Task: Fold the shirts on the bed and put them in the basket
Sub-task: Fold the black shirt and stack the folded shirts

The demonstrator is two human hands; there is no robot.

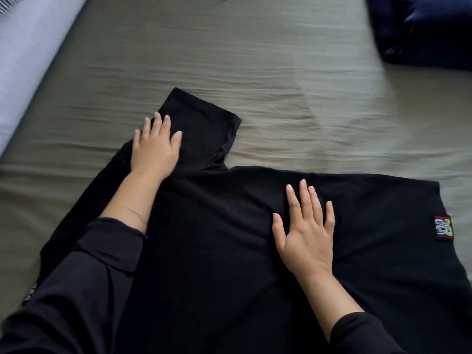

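A black shirt lies spread flat on the olive-green bed sheet, one short sleeve pointing away from me. A small colourful label sits on its right edge. My left hand presses flat on the shirt at the base of that sleeve, fingers straight. Over on the shirt's body, my right hand lies flat with fingers spread. No basket is in view.
A dark blue pillow lies at the far right of the bed. A white wall or panel runs along the bed's left edge. Bare sheet stretches beyond the shirt.
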